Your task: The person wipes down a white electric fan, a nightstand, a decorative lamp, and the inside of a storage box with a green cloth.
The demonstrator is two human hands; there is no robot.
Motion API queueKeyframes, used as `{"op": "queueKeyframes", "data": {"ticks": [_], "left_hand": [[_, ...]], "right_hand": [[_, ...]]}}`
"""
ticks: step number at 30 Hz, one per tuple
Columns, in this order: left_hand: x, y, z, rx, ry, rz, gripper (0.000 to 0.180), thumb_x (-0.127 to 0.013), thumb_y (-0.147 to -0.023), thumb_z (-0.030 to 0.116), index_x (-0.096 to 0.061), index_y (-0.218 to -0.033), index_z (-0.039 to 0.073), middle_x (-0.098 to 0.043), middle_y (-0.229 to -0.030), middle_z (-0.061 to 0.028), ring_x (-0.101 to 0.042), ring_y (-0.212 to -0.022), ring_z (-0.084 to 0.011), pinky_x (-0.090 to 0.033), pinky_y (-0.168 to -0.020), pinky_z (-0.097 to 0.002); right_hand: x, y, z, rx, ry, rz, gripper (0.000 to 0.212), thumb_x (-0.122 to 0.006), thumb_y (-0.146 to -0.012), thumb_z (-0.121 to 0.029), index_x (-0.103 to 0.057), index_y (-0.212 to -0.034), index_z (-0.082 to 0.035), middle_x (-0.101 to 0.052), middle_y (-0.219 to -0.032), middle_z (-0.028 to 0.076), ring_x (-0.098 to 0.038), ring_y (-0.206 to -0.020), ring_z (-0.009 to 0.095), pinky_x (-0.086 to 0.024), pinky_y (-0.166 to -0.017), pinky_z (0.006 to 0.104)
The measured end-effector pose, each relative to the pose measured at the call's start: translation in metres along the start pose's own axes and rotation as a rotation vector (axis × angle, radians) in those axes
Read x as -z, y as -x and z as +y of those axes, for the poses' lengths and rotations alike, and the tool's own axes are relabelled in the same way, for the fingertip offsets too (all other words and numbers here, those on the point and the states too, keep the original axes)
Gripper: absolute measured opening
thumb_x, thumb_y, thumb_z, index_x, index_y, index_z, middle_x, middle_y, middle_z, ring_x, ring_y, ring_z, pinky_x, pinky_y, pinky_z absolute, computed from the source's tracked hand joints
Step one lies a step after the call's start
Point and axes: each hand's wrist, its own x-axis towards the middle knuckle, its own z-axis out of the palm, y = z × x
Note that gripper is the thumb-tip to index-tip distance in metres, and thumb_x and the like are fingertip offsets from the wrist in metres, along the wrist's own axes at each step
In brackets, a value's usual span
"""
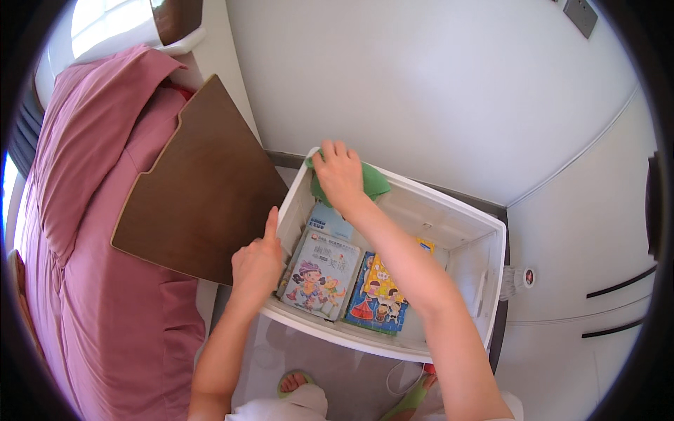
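Note:
A white plastic storage bin [435,200] without a lid stands in front of me. My right hand [340,175] reaches across it to the far left corner and presses a green cloth [373,184] over the rim, fingers bent round it. At the bin's left side my left hand [256,265] grips the edge, its index finger stretched along the rim; the other fingers are partly hidden. Inside lie a grey-white picture book [319,277] with a cartoon child, a blue and yellow book [379,298] partly under my right forearm, and a light blue book [330,221] near the cloth.
Left of the bin leans a dark brown wooden board [203,186], beside a bed with pink bedding [105,281]. A white wall [421,84] rises behind the bin. White cabinets with black handles [618,281] stand at right. My feet in green slippers [295,382] are below the bin.

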Motion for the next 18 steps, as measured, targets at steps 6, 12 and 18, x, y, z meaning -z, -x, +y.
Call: {"op": "queueKeyframes", "data": {"ticks": [6,12,18], "left_hand": [[-0.002,-0.001,-0.003,0.012,0.019,-0.027,0.066,-0.053,-0.096,0.019,-0.022,-0.155,0.017,-0.070,-0.081,-0.0191,-0.068,-0.072,-0.0398,-0.053,-0.066,-0.0511],[0.002,0.000,-0.003,0.004,-0.005,-0.013,0.066,-0.053,-0.097,0.018,-0.022,-0.155,0.017,-0.070,-0.079,-0.0195,-0.068,-0.072,-0.0404,-0.052,-0.066,-0.0512],[0.004,0.001,-0.002,0.004,0.016,-0.018,0.064,-0.052,-0.098,0.017,-0.022,-0.155,0.018,-0.069,-0.078,-0.0204,-0.067,-0.072,-0.0415,-0.052,-0.068,-0.0521]], "right_hand": [[0.005,-0.006,-0.008,-0.103,0.108,-0.131,0.011,-0.065,-0.073,-0.013,-0.070,-0.082,-0.008,-0.055,-0.095,0.005,-0.055,-0.093,0.022,-0.045,-0.068,0.0343],[0.049,0.041,0.043,-0.118,0.077,-0.277,0.020,-0.065,-0.073,-0.011,-0.068,-0.092,-0.005,-0.055,-0.098,0.009,-0.059,-0.093,0.024,-0.051,-0.069,0.0365],[0.115,0.115,0.114,-0.148,0.218,-0.350,0.027,-0.064,-0.073,-0.007,-0.067,-0.099,-0.005,-0.055,-0.100,0.010,-0.060,-0.096,0.026,-0.053,-0.072,0.0381]]}}
